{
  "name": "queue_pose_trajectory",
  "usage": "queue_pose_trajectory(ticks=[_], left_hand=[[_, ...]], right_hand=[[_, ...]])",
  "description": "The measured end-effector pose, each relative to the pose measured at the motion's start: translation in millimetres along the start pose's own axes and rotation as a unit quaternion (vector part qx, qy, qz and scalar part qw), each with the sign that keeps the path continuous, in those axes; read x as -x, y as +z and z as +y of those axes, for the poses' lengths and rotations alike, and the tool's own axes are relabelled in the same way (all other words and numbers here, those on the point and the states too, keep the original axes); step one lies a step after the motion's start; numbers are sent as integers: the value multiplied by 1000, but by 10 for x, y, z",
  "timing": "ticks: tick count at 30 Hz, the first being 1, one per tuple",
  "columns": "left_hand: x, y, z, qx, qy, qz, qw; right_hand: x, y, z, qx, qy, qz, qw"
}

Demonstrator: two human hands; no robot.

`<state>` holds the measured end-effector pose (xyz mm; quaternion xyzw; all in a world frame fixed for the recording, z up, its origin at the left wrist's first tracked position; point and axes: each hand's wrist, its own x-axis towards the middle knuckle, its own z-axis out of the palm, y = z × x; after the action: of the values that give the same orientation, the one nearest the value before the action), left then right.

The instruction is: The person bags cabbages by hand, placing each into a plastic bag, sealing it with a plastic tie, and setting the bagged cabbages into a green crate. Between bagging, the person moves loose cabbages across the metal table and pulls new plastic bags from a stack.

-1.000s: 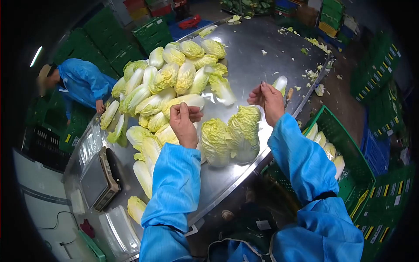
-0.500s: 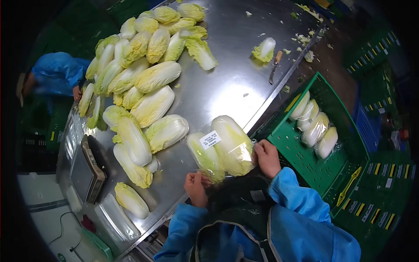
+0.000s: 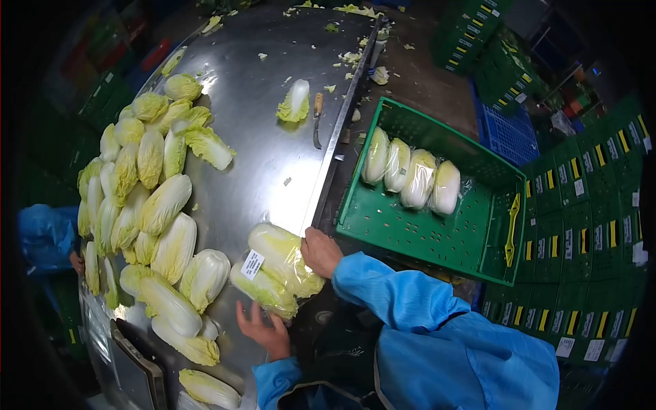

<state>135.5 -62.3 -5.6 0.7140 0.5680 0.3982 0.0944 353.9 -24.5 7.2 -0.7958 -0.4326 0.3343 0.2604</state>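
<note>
Lying at the near edge of the steel worktop (image 3: 273,157), the film-wrapped cabbage pack (image 3: 280,263) looks bulky, weighty and slick, probably best cradled under both ends: the right hand (image 3: 320,251) has its grip closed on one end, and the left hand (image 3: 263,331) is spread open beside the other.

dim workroom. a shiny steel table (image 3: 260,96) catches glare from overhead light. dark floor (image 3: 427,92) littered with leaf scraps (image 3: 379,74). stacked green crates (image 3: 588,232) line the right, a blue crate (image 3: 509,137) among them.

Left hand (image 3: 263,333) splayed, right hand (image 3: 320,251) curled.
</note>
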Motion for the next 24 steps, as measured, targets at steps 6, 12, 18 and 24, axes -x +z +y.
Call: queue_pose_trajectory(ticks=[6, 12, 18, 24], left_hand=[[66, 26, -536, -34, 231, -227, 945], [-182, -376, -424, 42, 103, -286, 952], [-756, -878, 158, 107, 263, -134, 950], [-404, 177, -342, 63, 160, -315, 933]], right_hand=[[-80, 55, 112, -72, 19, -7, 997], [-272, 238, 398, 291, -161, -104, 937], [-69, 19, 148, -29, -29, 2, 999], [-59, 62, 222, -18, -32, -1, 999]])
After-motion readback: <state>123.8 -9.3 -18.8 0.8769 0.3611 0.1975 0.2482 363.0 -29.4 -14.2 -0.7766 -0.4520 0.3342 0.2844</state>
